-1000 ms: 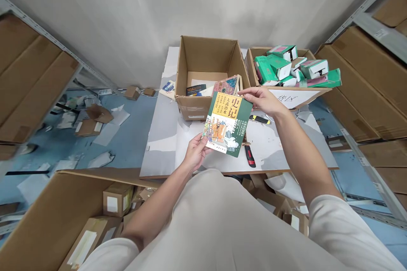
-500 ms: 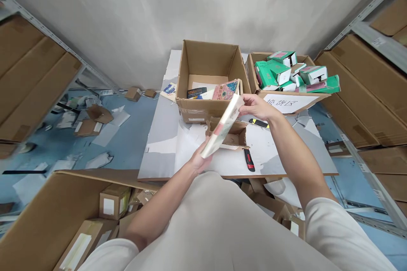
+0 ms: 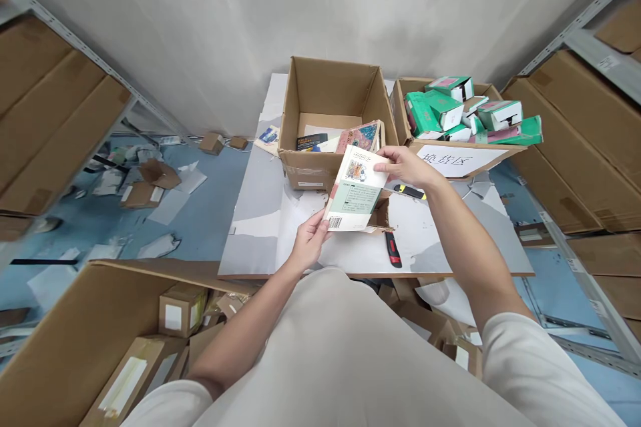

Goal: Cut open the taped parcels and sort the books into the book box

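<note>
A book [image 3: 358, 188] with a white and pale green cover and a barcode is held up over the table. My left hand [image 3: 309, 240] is closed on its lower left corner, and my right hand [image 3: 403, 165] pinches its upper right edge. Behind the book, mostly hidden, lies a small open cardboard box [image 3: 381, 213]. A red and black utility knife [image 3: 392, 250] lies close to that box, and a yellow and black one [image 3: 409, 191] lies below my right hand. Farther back stands a large open carton [image 3: 313, 172] with several books [image 3: 358, 138] inside.
A carton with a handwritten label [image 3: 461, 159] at the right holds several green boxes [image 3: 441, 110]. One blue and white booklet [image 3: 269, 136] lies on the table [image 3: 255, 227]. At lower left, a big carton [image 3: 65, 333] contains parcels. Shelves with cartons [image 3: 571, 140] flank both sides.
The book has turned from nearly edge-on to show its printed cover face. My left hand has risen slightly with it, while my right hand keeps its hold.
</note>
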`<state>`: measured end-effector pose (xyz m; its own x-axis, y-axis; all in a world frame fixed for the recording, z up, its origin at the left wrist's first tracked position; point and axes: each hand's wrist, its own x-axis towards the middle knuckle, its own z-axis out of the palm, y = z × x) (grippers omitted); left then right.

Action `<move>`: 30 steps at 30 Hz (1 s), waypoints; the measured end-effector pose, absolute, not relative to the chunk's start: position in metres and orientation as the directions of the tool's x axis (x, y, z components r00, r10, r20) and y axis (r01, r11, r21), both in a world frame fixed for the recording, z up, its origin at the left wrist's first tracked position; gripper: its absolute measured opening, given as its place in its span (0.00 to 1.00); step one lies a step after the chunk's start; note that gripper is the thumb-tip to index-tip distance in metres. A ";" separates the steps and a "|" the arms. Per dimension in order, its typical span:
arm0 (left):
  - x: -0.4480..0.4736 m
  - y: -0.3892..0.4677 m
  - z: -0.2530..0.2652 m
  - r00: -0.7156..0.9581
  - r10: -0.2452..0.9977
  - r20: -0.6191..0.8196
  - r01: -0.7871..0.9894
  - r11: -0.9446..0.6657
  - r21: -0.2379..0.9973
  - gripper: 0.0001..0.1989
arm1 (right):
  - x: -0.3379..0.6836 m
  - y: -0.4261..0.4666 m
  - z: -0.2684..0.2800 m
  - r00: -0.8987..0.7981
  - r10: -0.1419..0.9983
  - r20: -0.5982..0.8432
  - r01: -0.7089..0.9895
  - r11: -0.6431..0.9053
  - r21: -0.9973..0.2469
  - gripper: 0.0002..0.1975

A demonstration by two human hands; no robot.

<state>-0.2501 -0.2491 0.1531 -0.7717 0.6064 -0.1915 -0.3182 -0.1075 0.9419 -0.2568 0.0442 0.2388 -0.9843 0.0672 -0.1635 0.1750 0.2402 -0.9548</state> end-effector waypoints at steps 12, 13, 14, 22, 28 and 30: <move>-0.243 -0.247 0.154 -0.850 0.455 -0.264 -0.425 -0.298 0.854 0.29 | -0.233 0.043 0.245 -0.992 0.099 -0.079 0.088 0.095 -0.992 0.23; -0.243 -0.247 0.155 -0.836 0.470 -0.282 -0.460 -0.321 0.828 0.28 | -0.231 0.042 0.246 -0.991 0.118 -0.069 0.075 0.048 -0.996 0.22; -0.243 -0.246 0.156 -0.818 0.491 -0.298 -0.496 -0.342 0.798 0.28 | -0.229 0.042 0.247 -0.990 0.129 -0.062 0.063 -0.002 -0.998 0.22; -0.237 -0.238 0.167 -0.477 0.754 -0.451 -0.843 -0.249 0.476 0.12 | -0.239 0.018 0.242 -0.988 0.109 0.111 -0.103 0.072 -0.992 0.24; -0.240 -0.247 0.164 -0.465 0.807 -0.363 -0.835 -0.264 0.484 0.24 | -0.236 0.022 0.238 -0.992 0.088 -0.087 0.091 0.039 -0.995 0.19; -0.245 -0.253 0.163 -0.552 0.770 -0.318 -0.783 -0.349 0.514 0.33 | -0.235 0.028 0.238 -0.985 0.115 -0.127 0.134 0.059 -0.989 0.18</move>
